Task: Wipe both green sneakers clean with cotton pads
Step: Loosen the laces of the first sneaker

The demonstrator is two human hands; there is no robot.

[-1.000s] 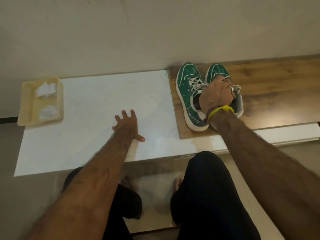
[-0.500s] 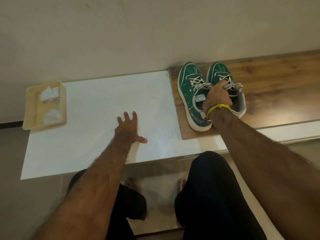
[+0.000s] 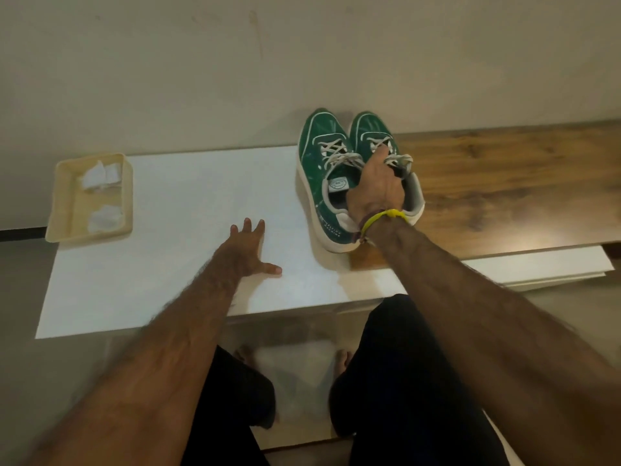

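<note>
Right hand (image 3: 376,186) fingers hidden inside sneakers (image 3: 322,163) — grip unclear.

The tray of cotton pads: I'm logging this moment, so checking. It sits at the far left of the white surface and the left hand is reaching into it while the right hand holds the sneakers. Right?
Not quite. In the head view the left hand lies flat on the white surface, well apart from the tray. The tray of cotton pads does sit far left, and the right hand does hold the sneakers.
</note>
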